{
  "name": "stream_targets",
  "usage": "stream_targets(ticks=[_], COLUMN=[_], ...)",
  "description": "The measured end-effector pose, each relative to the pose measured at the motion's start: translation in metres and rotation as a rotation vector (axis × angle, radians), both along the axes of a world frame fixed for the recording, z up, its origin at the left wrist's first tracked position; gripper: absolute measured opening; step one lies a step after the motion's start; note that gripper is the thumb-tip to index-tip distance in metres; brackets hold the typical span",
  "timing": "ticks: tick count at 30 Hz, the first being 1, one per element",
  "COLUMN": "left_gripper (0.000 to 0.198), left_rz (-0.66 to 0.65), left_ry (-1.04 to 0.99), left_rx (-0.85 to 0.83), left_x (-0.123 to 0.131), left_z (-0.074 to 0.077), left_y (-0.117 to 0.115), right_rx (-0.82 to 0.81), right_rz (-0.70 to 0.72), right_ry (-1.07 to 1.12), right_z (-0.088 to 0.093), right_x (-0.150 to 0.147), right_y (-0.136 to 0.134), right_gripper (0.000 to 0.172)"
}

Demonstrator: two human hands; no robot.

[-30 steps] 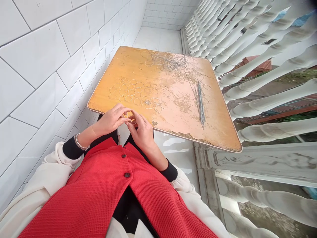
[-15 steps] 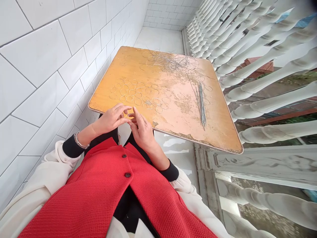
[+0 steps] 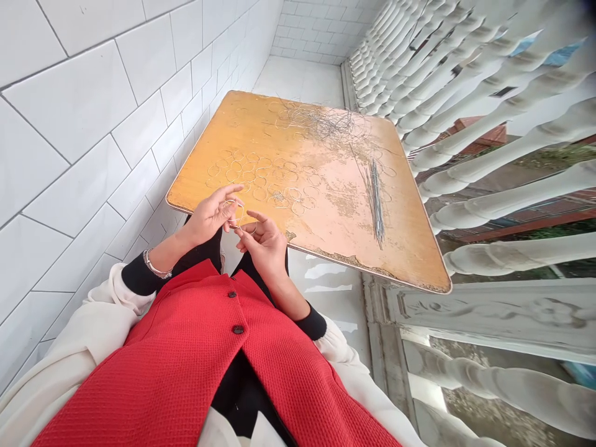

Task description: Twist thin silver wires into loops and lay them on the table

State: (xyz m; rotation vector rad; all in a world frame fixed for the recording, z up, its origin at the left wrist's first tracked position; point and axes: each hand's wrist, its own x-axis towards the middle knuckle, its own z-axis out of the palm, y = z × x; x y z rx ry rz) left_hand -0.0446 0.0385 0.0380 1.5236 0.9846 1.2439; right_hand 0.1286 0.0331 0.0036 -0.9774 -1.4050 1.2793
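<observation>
My left hand (image 3: 214,214) pinches a thin wire ring (image 3: 241,214) over the table's near edge. Close beside it, my right hand (image 3: 266,242) has thumb and fingers closed on thin wire at the ring's lower side. Whether the two hands hold one ring or two linked ones is hard to make out. Just beyond my hands, several wire rings (image 3: 265,162) lie spread on the tabletop, with a small heap of short wire bits (image 3: 278,195) among them.
On the worn wooden table (image 3: 335,214), a bundle of straight wires (image 3: 376,205) lies to the right and a tangled wire pile (image 3: 326,121) at the far side. A white tiled wall (image 3: 88,93) stands left, a white balustrade (image 3: 493,186) right.
My hands have drawn slightly apart, and the wire ring between them shows more plainly. The left hand has risen a little and the right has turned, its fingers curling more.
</observation>
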Motion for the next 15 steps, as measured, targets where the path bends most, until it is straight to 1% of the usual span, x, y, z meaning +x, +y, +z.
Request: stream_targets(ticks=[2, 4, 6, 8, 10, 12, 15], left_gripper=[0.057, 0.05, 0.039, 0.029, 0.024, 0.02, 0.017], left_rz=[0.018, 0.037, 0.042, 0.041, 0.058, 0.085, 0.137], left_ry=[-0.157, -0.293, -0.354, -0.343, -0.309, -0.271, -0.176], left_rx=[-0.125, -0.261, -0.374, -0.438, -0.452, -0.434, -0.409], left_x=[0.003, 0.006, 0.012, 0.018, 0.024, 0.029, 0.031], left_z=[0.002, 0.001, -0.001, -0.004, -0.005, -0.003, 0.005], left_y=[0.001, 0.001, 0.0, 0.001, 0.002, 0.003, 0.006], right_rx=[-0.046, -0.052, -0.039, -0.023, -0.014, -0.018, -0.035], right_rz=[-0.03, -0.081, -0.133, -0.162, -0.17, -0.145, -0.075], right_ry=[0.063, 0.081, 0.076, 0.064, 0.052, 0.037, 0.014], right_z=[0.001, 0.001, -0.001, -0.004, -0.007, -0.009, -0.011], right_x=[-0.002, -0.002, -0.002, -0.002, -0.002, -0.001, 0.003], right_y=[0.0, 0.001, 0.003, 0.004, 0.004, 0.004, 0.003], right_gripper=[0.052, 0.052, 0.05, 0.048, 0.046, 0.046, 0.046])
